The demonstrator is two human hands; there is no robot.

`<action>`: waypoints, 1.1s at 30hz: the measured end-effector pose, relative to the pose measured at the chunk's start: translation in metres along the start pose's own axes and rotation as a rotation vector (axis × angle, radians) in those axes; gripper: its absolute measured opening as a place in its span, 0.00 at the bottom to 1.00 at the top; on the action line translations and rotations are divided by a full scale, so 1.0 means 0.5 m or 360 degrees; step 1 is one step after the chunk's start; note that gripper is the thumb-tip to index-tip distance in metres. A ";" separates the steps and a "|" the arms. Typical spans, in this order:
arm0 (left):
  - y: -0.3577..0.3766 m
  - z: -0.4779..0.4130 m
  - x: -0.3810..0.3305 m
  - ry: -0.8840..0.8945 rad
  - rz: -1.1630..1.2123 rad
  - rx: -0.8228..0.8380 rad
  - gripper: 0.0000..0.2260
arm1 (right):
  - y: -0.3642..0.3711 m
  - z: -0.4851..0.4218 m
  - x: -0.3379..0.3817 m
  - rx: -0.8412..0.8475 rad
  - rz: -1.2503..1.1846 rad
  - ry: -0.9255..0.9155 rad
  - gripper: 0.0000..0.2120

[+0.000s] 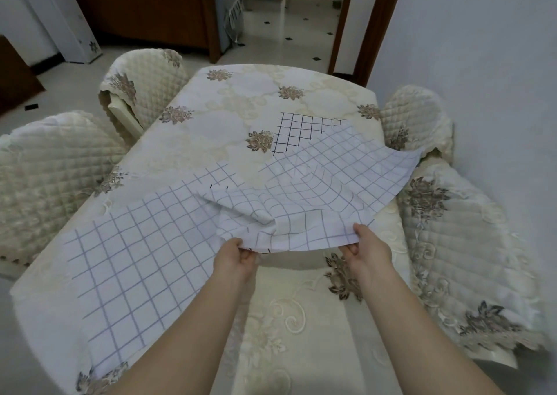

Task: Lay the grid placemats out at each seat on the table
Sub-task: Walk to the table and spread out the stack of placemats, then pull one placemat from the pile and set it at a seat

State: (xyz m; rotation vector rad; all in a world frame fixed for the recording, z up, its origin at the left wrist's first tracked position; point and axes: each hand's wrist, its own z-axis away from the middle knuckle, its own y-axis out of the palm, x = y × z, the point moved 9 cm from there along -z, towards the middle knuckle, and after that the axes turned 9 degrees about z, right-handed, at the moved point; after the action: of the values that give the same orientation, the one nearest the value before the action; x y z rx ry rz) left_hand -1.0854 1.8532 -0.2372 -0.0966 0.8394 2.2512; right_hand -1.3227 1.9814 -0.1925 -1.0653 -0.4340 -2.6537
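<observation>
A white placemat with a purple grid (319, 183) hangs in the air over the table's right side, rumpled and billowing toward the far right. My left hand (235, 256) pinches its near left corner and my right hand (366, 247) pinches its near right corner. A second grid placemat (132, 259) lies flat on the table at the near left. A third one with black lines (297, 132) lies farther back on the right, partly hidden under the lifted mat. The table (241, 99) wears a cream floral cloth.
Quilted cream chairs stand round the table: two on the left (45, 177) (141, 81) and two on the right (419, 117) (470, 244). A white wall runs close along the right. A doorway opens beyond the table's far end.
</observation>
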 end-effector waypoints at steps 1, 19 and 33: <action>0.009 0.001 -0.002 -0.0011 -0.0027 0.0018 0.10 | -0.009 -0.001 0.008 -0.0015 0.0011 -0.0015 0.02; 0.012 -0.033 -0.027 -0.0016 -0.0383 -0.0189 0.15 | -0.196 -0.032 0.064 -0.0218 -0.0079 -0.0123 0.08; 0.000 -0.011 -0.067 0.0095 -0.0136 -0.0131 0.15 | -0.227 -0.081 -0.027 -0.0348 -0.0196 0.0011 0.11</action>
State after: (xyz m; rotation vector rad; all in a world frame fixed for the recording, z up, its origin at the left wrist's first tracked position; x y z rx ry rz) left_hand -1.0618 1.8299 -0.2314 -0.2349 0.7594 2.2116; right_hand -1.3764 2.0732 -0.2503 -1.1232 -0.2175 -2.8651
